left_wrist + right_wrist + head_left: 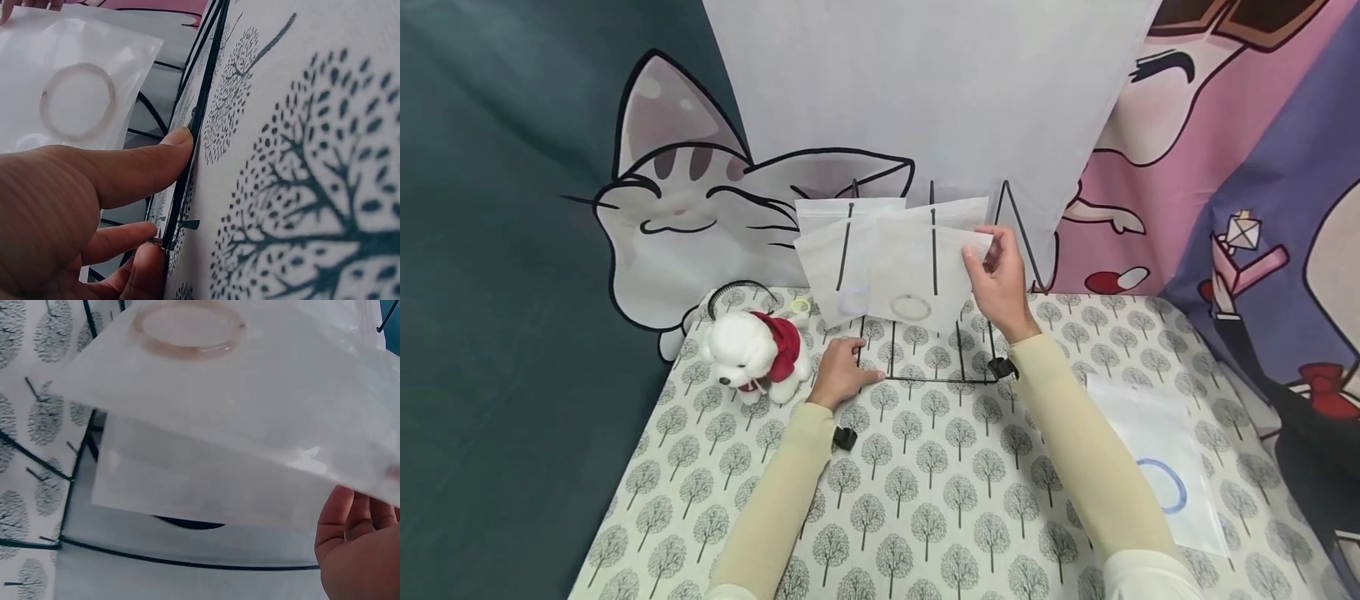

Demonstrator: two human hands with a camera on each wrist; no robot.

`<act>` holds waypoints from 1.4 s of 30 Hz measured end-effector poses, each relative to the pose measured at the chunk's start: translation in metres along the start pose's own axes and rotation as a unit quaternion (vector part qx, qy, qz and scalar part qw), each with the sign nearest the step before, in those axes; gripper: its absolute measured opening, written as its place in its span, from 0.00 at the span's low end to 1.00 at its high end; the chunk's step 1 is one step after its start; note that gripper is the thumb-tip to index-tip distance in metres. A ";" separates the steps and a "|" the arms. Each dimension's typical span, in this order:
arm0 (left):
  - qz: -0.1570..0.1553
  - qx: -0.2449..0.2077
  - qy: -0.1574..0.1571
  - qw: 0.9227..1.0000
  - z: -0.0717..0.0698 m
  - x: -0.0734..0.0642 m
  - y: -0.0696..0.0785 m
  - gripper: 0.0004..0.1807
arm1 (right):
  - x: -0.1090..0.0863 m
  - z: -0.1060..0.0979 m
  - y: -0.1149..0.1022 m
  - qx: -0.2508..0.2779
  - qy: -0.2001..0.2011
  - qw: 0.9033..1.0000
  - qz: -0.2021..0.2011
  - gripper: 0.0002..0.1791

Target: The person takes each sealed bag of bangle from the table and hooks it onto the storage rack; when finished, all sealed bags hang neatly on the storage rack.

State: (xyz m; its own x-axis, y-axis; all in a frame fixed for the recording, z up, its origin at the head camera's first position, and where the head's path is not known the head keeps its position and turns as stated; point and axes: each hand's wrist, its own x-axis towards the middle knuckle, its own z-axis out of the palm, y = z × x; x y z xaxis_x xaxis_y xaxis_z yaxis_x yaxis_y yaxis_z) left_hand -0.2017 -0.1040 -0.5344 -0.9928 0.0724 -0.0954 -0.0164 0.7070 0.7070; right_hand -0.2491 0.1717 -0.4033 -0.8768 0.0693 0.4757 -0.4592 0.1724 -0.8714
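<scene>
My right hand (1002, 283) pinches the upper right corner of a translucent zip bag (925, 258). Inside that bag lies a pale brownish bangle (187, 351), near its lower edge. The bag overlaps other translucent bags on a black wire rack (940, 381); one at the left (823, 258) contains a pale purple bangle (841, 302). At the rack's front left corner, my left hand (842, 373) grips the wire. Its thumb (175, 140) presses the front bar from this side, and the other fingers (119, 244) lie at the corner below.
A white plush dog (730, 342) in a red garment sits left of the rack, with a black toothed hoop (715, 296) and a small yellow ring (801, 306) behind it. Another bag (1142, 417) with a blue bangle (1182, 497) lies on the tree-print cloth (910, 517) at right.
</scene>
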 end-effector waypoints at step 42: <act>0.004 -0.020 0.002 1.000 0.000 -0.003 0.002 0.47 | -0.141 -0.241 0.053 -0.296 -0.125 0.933 0.163 0.21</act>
State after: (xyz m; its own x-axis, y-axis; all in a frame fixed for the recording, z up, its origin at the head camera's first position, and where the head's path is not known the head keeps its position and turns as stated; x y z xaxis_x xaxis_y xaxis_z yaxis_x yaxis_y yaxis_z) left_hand -0.1985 -0.1031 -0.5329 -0.9934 0.0744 -0.0869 -0.0134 0.6784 0.7346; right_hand -0.1152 0.4081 -0.4879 -0.9959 -0.0061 0.0901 -0.0686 0.6995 -0.7113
